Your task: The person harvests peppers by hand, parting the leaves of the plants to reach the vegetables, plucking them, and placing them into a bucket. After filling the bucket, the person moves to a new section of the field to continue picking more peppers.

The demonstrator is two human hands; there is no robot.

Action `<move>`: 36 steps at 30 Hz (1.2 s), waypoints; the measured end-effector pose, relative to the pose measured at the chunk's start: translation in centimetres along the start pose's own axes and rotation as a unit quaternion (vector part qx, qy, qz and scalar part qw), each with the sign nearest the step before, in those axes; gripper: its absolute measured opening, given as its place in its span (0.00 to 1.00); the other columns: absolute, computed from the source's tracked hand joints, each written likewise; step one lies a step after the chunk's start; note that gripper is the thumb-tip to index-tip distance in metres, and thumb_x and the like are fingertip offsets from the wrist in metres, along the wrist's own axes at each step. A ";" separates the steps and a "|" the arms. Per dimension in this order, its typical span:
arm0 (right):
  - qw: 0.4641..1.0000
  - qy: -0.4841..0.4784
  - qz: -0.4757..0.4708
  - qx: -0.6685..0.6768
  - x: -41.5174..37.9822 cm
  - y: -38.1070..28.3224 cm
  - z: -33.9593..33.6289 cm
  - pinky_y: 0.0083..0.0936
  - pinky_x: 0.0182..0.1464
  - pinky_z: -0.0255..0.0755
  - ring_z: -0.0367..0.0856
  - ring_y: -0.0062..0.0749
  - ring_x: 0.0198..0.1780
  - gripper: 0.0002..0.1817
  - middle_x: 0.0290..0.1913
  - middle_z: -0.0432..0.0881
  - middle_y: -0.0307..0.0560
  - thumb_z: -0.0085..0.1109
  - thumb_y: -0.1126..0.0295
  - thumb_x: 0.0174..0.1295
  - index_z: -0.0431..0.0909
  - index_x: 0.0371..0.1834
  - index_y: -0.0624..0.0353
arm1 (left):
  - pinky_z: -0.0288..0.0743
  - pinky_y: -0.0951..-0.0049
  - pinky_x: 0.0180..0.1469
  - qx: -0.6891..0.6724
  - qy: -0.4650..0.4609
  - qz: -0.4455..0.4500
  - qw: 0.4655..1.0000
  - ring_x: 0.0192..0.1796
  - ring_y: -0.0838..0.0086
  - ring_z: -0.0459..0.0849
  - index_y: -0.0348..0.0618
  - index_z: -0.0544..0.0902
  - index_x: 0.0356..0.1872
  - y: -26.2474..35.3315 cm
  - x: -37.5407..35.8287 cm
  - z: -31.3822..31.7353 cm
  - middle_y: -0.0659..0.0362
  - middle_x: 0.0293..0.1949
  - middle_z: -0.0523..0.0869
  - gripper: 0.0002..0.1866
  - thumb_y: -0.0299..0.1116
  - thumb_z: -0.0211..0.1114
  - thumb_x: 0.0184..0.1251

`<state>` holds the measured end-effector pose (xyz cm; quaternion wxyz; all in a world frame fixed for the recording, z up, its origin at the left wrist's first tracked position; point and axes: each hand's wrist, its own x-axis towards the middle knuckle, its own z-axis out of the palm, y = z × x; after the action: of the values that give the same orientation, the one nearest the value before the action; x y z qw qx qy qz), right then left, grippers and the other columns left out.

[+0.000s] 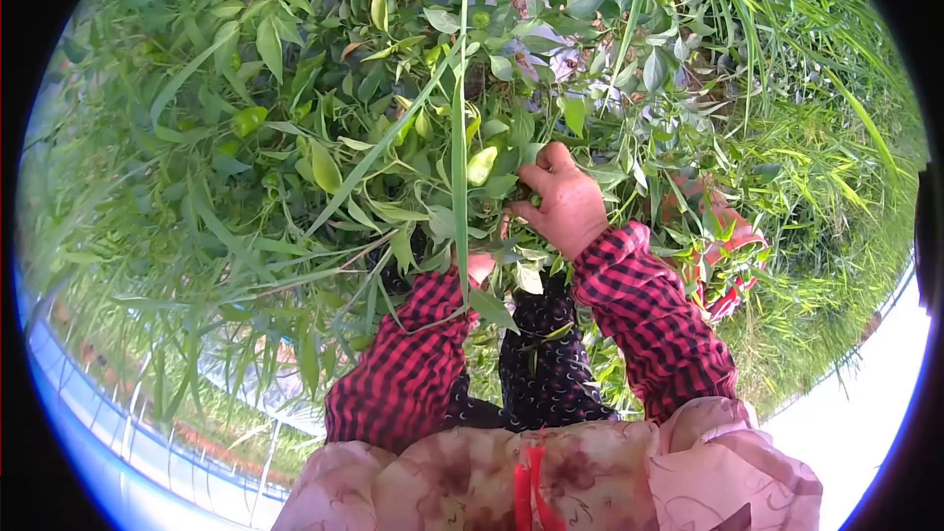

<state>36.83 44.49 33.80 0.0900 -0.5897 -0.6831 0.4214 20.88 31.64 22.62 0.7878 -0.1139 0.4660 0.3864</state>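
Note:
Among the leaves of pepper plants, my right hand (567, 202) is bent inward, its fingers closed round something green, perhaps a stem or a small pepper. Just left of those fingers hangs a pale green pepper (481, 166). My left hand (478, 266) is lower and further left; leaves cover its fingers, and only a bit of skin shows past the checked sleeve. Other green peppers hang on the left, one (249, 121) in the upper foliage and a pointed one (324, 167) nearer the middle.
A red and pink container or bag (726, 280) sits partly hidden in the plants at the right. Long grass blades (459, 138) cross in front of the plants. Tall grass grows at the right. A fence-like frame (267, 462) stands at the lower left.

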 end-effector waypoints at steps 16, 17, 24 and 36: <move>0.913 -0.018 0.107 0.394 -1.7 -2.5 -5.7 0.13 0.25 0.66 0.70 0.15 0.24 0.08 0.28 0.77 0.37 0.64 0.79 0.48 0.77 0.32 0.62 | 0.73 0.74 0.44 0.015 -0.008 0.003 1.000 0.43 0.74 0.76 0.43 0.70 0.52 -0.4 -0.1 1.8 0.61 0.45 0.76 0.23 0.39 0.63 0.57; 0.898 -0.040 0.244 0.363 -1.3 -2.6 -5.0 0.18 0.27 0.66 0.68 0.18 0.23 0.13 0.25 0.76 0.37 0.71 0.71 0.43 0.76 0.28 0.64 | 0.73 0.74 0.44 0.012 -0.019 0.001 1.000 0.43 0.75 0.76 0.43 0.69 0.52 -0.2 -0.1 2.2 0.61 0.45 0.76 0.23 0.39 0.63 0.57; 0.944 -0.126 0.279 0.119 -0.8 -1.7 -0.6 0.24 0.28 0.67 0.69 0.23 0.23 0.25 0.21 0.73 0.41 0.76 0.60 0.35 0.75 0.30 0.67 | 0.73 0.75 0.45 -0.002 -0.078 0.005 0.997 0.44 0.75 0.76 0.44 0.69 0.52 1.0 -1.0 4.5 0.61 0.45 0.75 0.23 0.38 0.63 0.57; 0.726 -0.053 0.107 0.678 -4.9 -3.7 -3.4 0.16 0.39 0.62 0.66 0.16 0.33 0.16 0.33 0.73 0.35 0.63 0.80 0.38 0.74 0.33 0.57 | 0.62 0.64 0.60 0.098 0.026 0.015 0.995 0.58 0.66 0.67 0.44 0.66 0.55 -1.3 0.3 -0.5 0.57 0.55 0.69 0.17 0.38 0.47 0.67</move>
<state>37.66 42.01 40.30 0.3839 -0.4176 -0.1522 0.8094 21.56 30.67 21.92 0.7766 -0.0391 0.5241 0.3474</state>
